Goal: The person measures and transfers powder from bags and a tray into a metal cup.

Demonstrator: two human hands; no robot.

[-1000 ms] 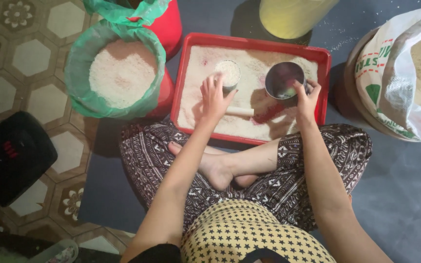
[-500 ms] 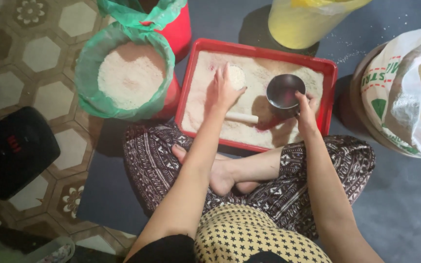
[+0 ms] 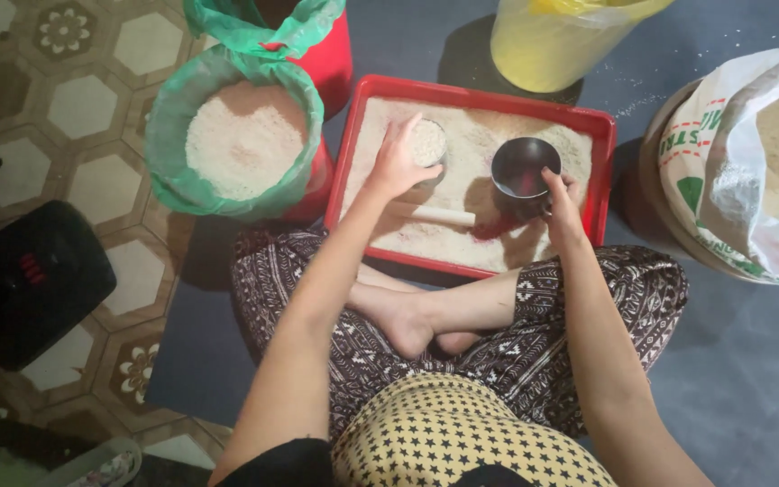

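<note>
cup (image 3: pixel 427 142) and bowl (image 3: pixel 523 168) in tray (image 3: pixel 474 94), bucket (image 3: pixel 243 144) left

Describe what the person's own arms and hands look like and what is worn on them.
Both arms are bare from the upper arm down: no long sleeves. The left hand and right hand wear no gloves; no rings, watch or bracelets show. A dark sleeve edge sits at the left upper arm, beside a yellow top with dark stars.

Inventory, counted by kind:
- 1 red tray (image 3: pixel 604 135) of pale grain
- 2 small round cups in it: 1 filled cup (image 3: pixel 427 142), 1 dark metal cup (image 3: pixel 523 167)
- 1 pale stick (image 3: pixel 444 216)
- 2 red buckets with green liners (image 3: pixel 173 135) (image 3: pixel 331 54)
- 1 yellow container (image 3: pixel 556 41)
- 1 open sack (image 3: pixel 750 171)
- 1 black bag (image 3: pixel 29 280)
- 2 hands (image 3: pixel 398 162) (image 3: pixel 563 203)
</note>
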